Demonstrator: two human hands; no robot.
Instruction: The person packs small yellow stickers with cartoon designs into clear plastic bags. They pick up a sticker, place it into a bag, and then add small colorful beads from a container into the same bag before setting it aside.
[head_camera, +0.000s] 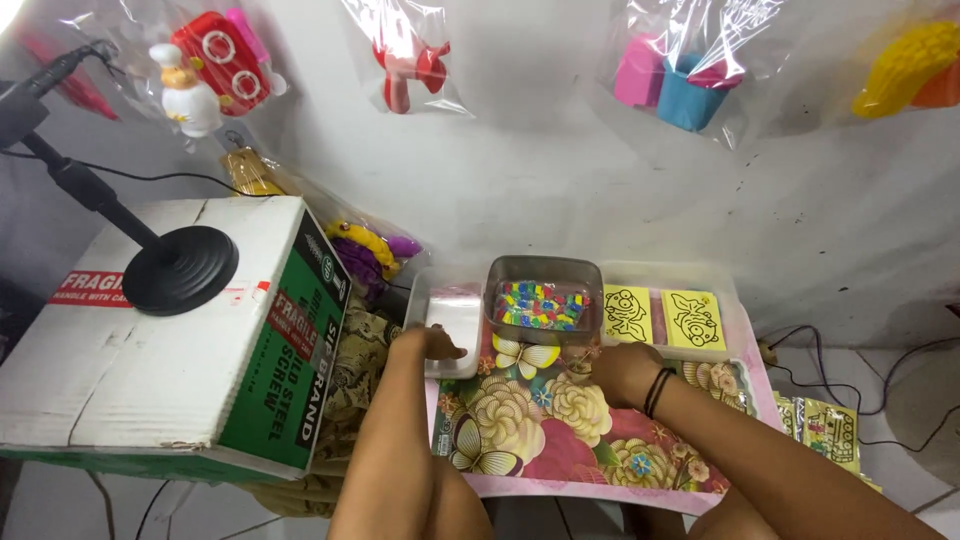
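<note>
My left hand (425, 343) rests on the near end of a small clear plastic tray (455, 305), fingers touching its surface. My right hand (620, 368), a black band on its wrist, is curled over the flowered tray (520, 430) just below a grey metal container (545, 272) holding several small coloured pieces (540, 306). Whether the right hand holds anything is hidden. Two yellow picture cards (660, 318) lie in a clear tray to the right of the container.
A large cardboard box (190, 350) with a black round stand base (180, 268) on it fills the left. Bagged toys (215, 65) hang on the white wall. More yellow cards (830, 430) and cables lie at the right.
</note>
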